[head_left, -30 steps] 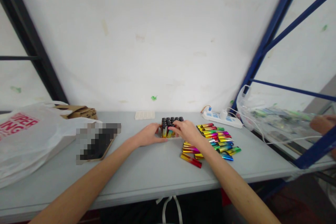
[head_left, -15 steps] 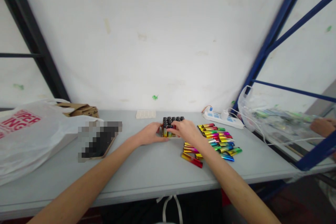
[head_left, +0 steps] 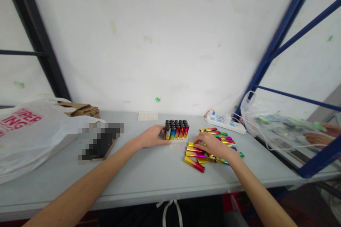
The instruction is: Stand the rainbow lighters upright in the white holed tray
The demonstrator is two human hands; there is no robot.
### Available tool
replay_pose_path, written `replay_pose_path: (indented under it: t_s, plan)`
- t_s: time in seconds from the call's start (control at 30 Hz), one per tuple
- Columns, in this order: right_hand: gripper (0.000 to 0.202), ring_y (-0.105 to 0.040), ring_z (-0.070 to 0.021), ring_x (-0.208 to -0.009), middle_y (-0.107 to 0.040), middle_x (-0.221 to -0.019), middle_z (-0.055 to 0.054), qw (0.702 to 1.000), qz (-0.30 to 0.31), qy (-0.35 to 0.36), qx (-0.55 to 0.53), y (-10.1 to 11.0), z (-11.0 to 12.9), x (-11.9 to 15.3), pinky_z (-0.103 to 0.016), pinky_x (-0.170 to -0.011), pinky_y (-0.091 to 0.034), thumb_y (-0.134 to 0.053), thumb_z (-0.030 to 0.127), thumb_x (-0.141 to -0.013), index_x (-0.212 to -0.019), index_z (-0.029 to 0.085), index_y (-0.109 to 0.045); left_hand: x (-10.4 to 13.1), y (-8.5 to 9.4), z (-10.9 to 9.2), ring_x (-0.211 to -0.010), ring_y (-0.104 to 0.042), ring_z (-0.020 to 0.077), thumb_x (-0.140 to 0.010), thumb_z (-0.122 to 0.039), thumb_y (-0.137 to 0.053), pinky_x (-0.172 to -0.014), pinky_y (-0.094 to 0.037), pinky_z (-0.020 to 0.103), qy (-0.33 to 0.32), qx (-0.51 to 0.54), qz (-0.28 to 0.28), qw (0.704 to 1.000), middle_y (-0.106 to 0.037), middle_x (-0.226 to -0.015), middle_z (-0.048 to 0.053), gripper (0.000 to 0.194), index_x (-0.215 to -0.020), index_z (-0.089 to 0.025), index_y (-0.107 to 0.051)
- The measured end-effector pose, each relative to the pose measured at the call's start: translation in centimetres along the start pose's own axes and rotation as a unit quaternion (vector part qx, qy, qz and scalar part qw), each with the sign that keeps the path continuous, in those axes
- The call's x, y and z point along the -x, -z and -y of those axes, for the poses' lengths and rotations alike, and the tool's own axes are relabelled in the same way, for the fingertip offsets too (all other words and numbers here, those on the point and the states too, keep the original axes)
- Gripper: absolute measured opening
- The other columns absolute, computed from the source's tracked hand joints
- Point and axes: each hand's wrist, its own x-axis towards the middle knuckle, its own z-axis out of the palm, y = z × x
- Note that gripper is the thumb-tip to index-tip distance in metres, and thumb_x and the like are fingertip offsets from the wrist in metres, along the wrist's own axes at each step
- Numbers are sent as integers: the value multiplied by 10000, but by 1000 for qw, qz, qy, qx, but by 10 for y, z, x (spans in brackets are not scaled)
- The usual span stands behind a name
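A small white tray (head_left: 177, 138) holds several upright rainbow-coloured lighters (head_left: 176, 129) with black tops, in the middle of the grey table (head_left: 149, 173). My left hand (head_left: 151, 136) rests against the tray's left side, steadying it. To the right lies a loose pile of the same shiny lighters (head_left: 210, 149) on their sides. My right hand (head_left: 211, 144) lies over that pile with its fingers spread on the lighters; I cannot tell whether it grips one.
A white plastic bag (head_left: 29, 134) and a brown cardboard box (head_left: 80, 110) sit at the left, a phone-like dark object (head_left: 99, 142) beside them. A white power strip (head_left: 226, 124) and clear bag (head_left: 269, 124) lie at the right by blue shelving (head_left: 269, 49). Another person's hands (head_left: 318, 135) appear far right.
My right hand has left the tray of upright lighters and moved right and down onto the loose pile. My left hand has stayed at the tray.
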Motion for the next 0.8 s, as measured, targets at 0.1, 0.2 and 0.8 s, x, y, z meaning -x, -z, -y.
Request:
replay_pose_path:
  t_s: [0.1,0.2,0.8]
  plan:
    - [232,-622,-233,-984,-677,-1037,-97,1000,1,-8,11,-6,-4,1,-350,-910,-452,-557,373,-982,-1019,185,-686,1,0,0,-765,-621,235,-735,-680,-674,-679,-457,302,-3,1,2,1000,-697,-894,66,585,-1004,-161,-673]
    - [218,-612,-209,-859,-673,-940,-69,1000,-10,-11,-2,-4,-2,-5,-323,-800,-459,-535,370,-991,-1053,181,-624,1,1,0,-771,-616,237,-733,-687,-670,-674,-454,303,4,-2,4,1000,-686,-890,69,604,-1008,-149,-671]
    - [489,-535,-124,-557,-551,-672,18,878,-172,40,-445,-12,43,-76,-261,-573,-480,-380,666,-971,-842,211,-503,1,3,-4,-794,-632,234,-761,-623,-684,-721,-474,306,-12,22,10,1000,-709,-927,64,523,-1020,-169,-677]
